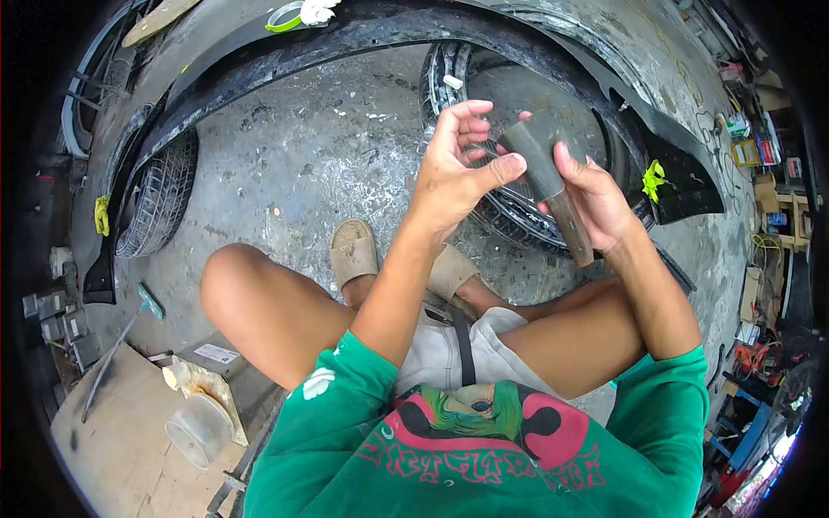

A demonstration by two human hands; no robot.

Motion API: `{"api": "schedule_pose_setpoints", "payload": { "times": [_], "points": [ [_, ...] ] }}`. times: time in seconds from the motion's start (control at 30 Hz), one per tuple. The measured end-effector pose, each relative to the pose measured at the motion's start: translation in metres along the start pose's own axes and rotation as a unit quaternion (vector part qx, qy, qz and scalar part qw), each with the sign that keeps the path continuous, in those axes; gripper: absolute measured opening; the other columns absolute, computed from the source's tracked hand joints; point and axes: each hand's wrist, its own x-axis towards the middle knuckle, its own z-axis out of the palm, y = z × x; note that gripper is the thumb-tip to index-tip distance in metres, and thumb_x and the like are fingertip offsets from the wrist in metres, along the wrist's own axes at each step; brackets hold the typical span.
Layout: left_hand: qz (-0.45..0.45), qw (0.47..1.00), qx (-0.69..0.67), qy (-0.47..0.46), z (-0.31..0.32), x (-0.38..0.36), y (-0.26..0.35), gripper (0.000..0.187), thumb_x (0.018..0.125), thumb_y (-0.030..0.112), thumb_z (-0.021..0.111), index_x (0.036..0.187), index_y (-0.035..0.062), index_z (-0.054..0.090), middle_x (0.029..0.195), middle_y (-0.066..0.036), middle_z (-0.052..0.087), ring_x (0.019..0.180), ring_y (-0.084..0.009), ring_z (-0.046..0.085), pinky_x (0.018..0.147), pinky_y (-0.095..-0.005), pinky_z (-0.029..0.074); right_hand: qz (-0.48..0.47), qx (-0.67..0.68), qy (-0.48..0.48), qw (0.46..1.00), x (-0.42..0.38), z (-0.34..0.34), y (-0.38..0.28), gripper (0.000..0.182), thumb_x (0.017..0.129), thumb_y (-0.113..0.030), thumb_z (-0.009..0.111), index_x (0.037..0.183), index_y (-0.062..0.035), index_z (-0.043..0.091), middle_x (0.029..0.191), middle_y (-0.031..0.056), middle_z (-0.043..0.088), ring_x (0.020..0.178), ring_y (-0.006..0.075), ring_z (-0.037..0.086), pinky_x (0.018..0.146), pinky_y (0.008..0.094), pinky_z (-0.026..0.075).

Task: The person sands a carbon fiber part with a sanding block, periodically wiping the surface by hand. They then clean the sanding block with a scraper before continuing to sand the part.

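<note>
My right hand (600,194) grips a piece of dark grey sandpaper (537,155), its thumb on the face and fingers behind. Below the grey part hangs a brown, rolled-looking strip (572,231). My left hand (462,164) is raised beside the left edge, fingers curled and apart. Its thumb tip overlaps the sandpaper in this view. Beyond both hands arches a long black car bumper cover (363,34), dusty with pale smears. A tyre (509,216) lies beneath its right side, partly behind my hands.
Another tyre (160,194) stands under the bumper's left side. Green tape (283,17) and a crumpled white wad (318,10) rest on top. Yellow-green rags (654,180) hang at the ends. A plastic tub (199,432) sits on a board at lower left. Tools and boxes line the right.
</note>
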Motion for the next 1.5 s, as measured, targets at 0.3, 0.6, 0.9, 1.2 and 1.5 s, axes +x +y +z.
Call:
{"api": "schedule_pose_setpoints", "payload": {
  "times": [0.3, 0.6, 0.9, 1.2, 1.5],
  "points": [
    [-0.018, 0.999, 0.026, -0.01, -0.014, -0.001, 0.0, 0.079, 0.073, 0.027, 0.098, 0.137, 0.0118, 0.056, 0.106, 0.0, 0.061, 0.106, -0.0139, 0.058, 0.104, -0.0363, 0.041, -0.001, 0.001, -0.045, 0.999, 0.003, 0.005, -0.003, 0.07, 0.104, -0.038, 0.066, 0.163, -0.0177, 0.035, 0.141, 0.0105, 0.063, 0.101, 0.0232, 0.074, 0.08, 0.0304, 0.063],
    [-0.038, 0.999, -0.014, 0.005, -0.001, -0.006, 0.007, 0.041, 0.086, 0.002, 0.084, 0.122, 0.0035, 0.064, 0.105, -0.007, 0.073, 0.1, -0.013, 0.067, 0.089, -0.0297, 0.053, -0.156, -0.299, 0.106, 0.935, 0.006, 0.018, 0.003, 0.05, 0.097, -0.015, 0.077, 0.144, -0.0079, 0.062, 0.12, 0.0014, 0.072, 0.105, 0.0083, 0.062, 0.092, 0.027, 0.051],
    [0.045, 0.997, 0.014, 0.058, 0.009, 0.0, -0.012, 0.031, 0.086, 0.001, 0.084, 0.11, -0.0012, 0.065, 0.102, -0.009, 0.072, 0.099, -0.0139, 0.067, 0.089, -0.0286, 0.055, -0.224, -0.266, 0.059, 0.936, 0.014, 0.008, 0.008, 0.055, 0.095, -0.012, 0.08, 0.146, -0.0044, 0.059, 0.118, 0.0006, 0.07, 0.108, 0.0078, 0.062, 0.098, 0.0271, 0.05],
    [-0.041, 0.92, 0.315, 0.23, -0.057, 0.028, -0.055, 0.078, 0.08, 0.042, 0.092, 0.135, 0.0006, 0.057, 0.121, -0.013, 0.062, 0.107, -0.0239, 0.061, 0.095, -0.0383, 0.051, -0.369, -0.617, 0.368, 0.59, -0.093, -0.084, -0.06, 0.035, 0.097, -0.012, 0.077, 0.13, -0.0039, 0.072, 0.12, 0.0121, 0.077, 0.102, 0.0154, 0.073, 0.093, 0.0293, 0.055],
    [-0.115, 0.969, 0.14, 0.166, -0.076, 0.032, -0.111, 0.039, 0.083, 0.016, 0.09, 0.112, 0.0021, 0.067, 0.106, -0.008, 0.076, 0.095, -0.0175, 0.07, 0.088, -0.0332, 0.055, 0.115, -0.542, 0.607, 0.569, -0.304, -0.177, 0.146, 0.04, 0.092, -0.017, 0.077, 0.13, -0.0081, 0.071, 0.117, 0.0204, 0.077, 0.112, 0.035, 0.074, 0.098, 0.0464, 0.055]
  ]
}}
